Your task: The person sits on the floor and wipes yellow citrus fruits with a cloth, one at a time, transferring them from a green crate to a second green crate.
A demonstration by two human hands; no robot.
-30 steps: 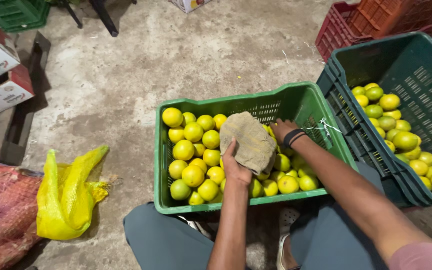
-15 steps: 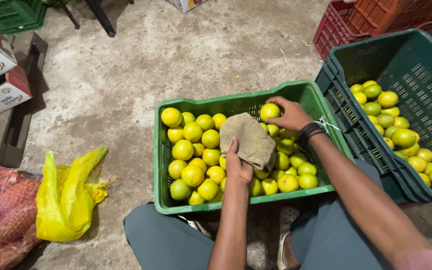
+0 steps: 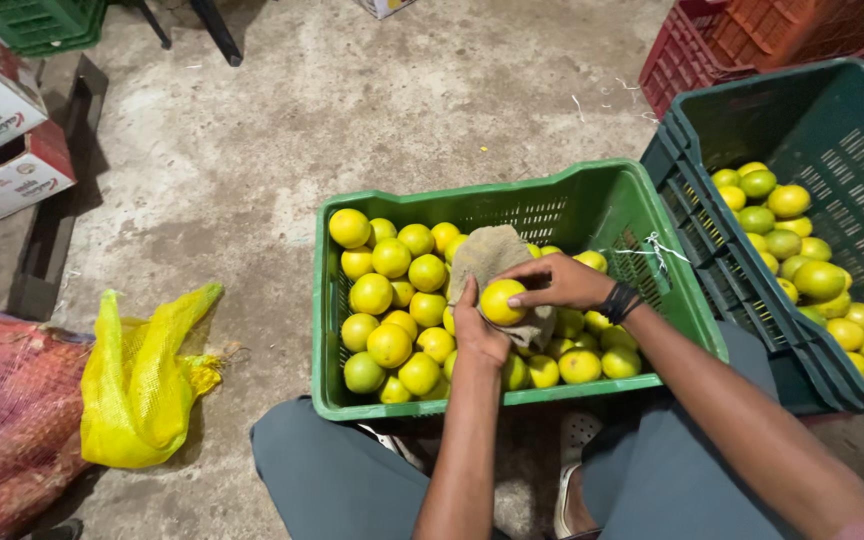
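A light green crate (image 3: 602, 200) sits in front of my knees, holding several yellow-green citrus fruits (image 3: 392, 300). My left hand (image 3: 477, 335) grips a grey-brown cloth (image 3: 487, 255) above the fruits. My right hand (image 3: 562, 282) presses one yellow fruit (image 3: 502, 300) against that cloth with its fingers curled over it. A dark band circles my right wrist.
A dark green crate (image 3: 802, 130) with more fruits stands at the right, red crates (image 3: 732, 40) behind it. A yellow mesh bag (image 3: 142, 380) and a red mesh sack (image 3: 2, 420) lie at the left. Cardboard boxes (image 3: 2, 150) sit at the far left on bare concrete floor.
My right hand picked a yellow fruit from the crate's back and brought it onto the cloth, which my left hand has kept hold of.
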